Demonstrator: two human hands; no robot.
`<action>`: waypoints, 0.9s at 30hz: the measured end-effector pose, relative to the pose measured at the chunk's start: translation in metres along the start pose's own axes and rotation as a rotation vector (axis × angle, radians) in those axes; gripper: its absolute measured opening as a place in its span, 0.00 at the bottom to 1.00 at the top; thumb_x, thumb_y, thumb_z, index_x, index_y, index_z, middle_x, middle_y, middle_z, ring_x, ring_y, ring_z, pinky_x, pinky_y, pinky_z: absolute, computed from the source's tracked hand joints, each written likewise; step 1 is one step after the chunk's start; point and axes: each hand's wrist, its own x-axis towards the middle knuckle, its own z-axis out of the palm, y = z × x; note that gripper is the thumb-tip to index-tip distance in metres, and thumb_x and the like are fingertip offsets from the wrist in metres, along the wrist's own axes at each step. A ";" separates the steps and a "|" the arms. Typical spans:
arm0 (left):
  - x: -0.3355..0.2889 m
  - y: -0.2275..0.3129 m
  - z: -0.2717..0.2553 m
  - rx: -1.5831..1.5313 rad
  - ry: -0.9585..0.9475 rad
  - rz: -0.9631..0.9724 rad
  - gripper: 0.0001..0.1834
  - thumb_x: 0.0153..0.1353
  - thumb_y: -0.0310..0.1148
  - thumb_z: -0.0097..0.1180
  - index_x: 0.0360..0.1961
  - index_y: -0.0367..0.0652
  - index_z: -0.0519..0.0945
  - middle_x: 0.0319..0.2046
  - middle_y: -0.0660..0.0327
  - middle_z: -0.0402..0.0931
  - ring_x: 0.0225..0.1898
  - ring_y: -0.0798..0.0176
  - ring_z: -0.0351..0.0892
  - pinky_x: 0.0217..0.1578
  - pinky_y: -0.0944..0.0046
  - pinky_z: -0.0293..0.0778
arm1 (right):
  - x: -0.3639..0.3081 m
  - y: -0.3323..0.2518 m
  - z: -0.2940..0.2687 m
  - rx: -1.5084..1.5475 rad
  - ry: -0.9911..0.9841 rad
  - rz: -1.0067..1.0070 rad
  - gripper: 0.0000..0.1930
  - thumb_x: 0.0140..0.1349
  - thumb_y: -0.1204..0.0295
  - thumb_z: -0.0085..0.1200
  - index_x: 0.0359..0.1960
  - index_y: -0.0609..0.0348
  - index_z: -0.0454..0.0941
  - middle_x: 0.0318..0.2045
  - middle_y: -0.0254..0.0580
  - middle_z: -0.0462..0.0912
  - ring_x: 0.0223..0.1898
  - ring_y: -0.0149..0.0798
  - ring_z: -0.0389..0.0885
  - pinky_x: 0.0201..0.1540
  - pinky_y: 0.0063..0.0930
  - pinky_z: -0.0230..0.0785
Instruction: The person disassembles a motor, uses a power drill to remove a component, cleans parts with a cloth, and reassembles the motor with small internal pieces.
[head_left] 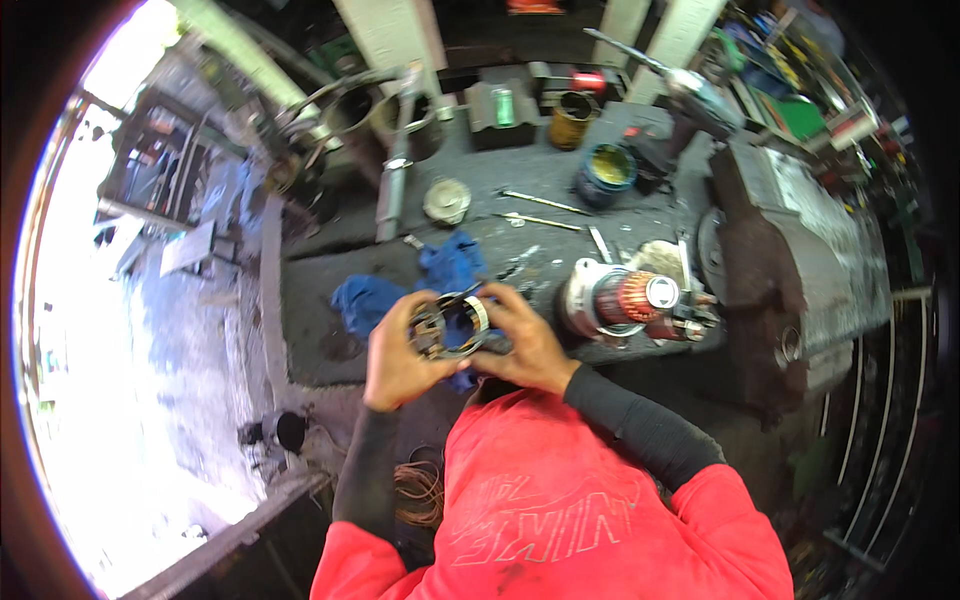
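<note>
Over the near edge of the workbench (330, 350), both my hands grip a ring-shaped metal motor part (476, 315) with an open middle. My left hand (393, 358) is closed round its left side, where small brownish fittings show. Fingers and thumb of my right hand (530, 342) press on its right side, beside a bright inner band. A blue rag (365, 303) lies bunched just behind my left hand. Right of my right hand, a motor armature (632, 297) with copper-red windings sits in a pale metal housing (582, 300).
A dark machine block (760, 270) fills the bench's right end. Behind my hands are a round pale metal part (447, 201), thin rod-like tools (545, 202), a blue tin with yellowish contents (608, 172) and a brown can (572, 120). A long metal shaft (393, 190) stands at back left.
</note>
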 end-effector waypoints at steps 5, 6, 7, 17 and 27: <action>0.024 -0.042 0.015 0.069 -0.073 0.076 0.47 0.33 0.32 0.87 0.59 0.38 0.79 0.53 0.50 0.84 0.55 0.48 0.86 0.58 0.53 0.81 | -0.011 0.035 0.029 -0.085 0.021 0.127 0.38 0.52 0.68 0.78 0.66 0.63 0.77 0.66 0.55 0.73 0.69 0.60 0.74 0.70 0.46 0.71; 0.024 -0.043 0.017 0.065 -0.052 0.122 0.46 0.34 0.31 0.87 0.59 0.38 0.79 0.54 0.50 0.83 0.56 0.47 0.86 0.58 0.53 0.81 | -0.014 0.037 0.033 -0.094 0.030 0.159 0.38 0.52 0.68 0.78 0.66 0.63 0.77 0.66 0.55 0.72 0.70 0.60 0.74 0.71 0.46 0.70; 0.022 -0.043 0.019 0.075 -0.071 0.077 0.46 0.34 0.31 0.86 0.60 0.38 0.79 0.55 0.50 0.83 0.56 0.46 0.85 0.58 0.53 0.81 | -0.016 0.038 0.035 -0.093 0.030 0.178 0.38 0.52 0.68 0.78 0.67 0.63 0.76 0.67 0.55 0.72 0.70 0.60 0.73 0.71 0.46 0.70; -0.001 -0.026 0.025 0.075 0.021 0.103 0.52 0.37 0.26 0.84 0.68 0.41 0.72 0.61 0.50 0.76 0.62 0.39 0.75 0.63 0.46 0.74 | -0.024 -0.013 0.000 -0.174 0.016 0.375 0.45 0.52 0.71 0.76 0.74 0.63 0.69 0.69 0.58 0.69 0.68 0.56 0.74 0.70 0.43 0.70; -0.005 -0.023 0.042 0.175 0.067 0.164 0.53 0.42 0.21 0.78 0.73 0.40 0.69 0.66 0.46 0.71 0.66 0.38 0.71 0.68 0.46 0.70 | 0.004 -0.008 0.025 0.689 -0.040 0.549 0.35 0.68 0.83 0.64 0.77 0.64 0.67 0.61 0.40 0.82 0.54 0.27 0.83 0.53 0.24 0.80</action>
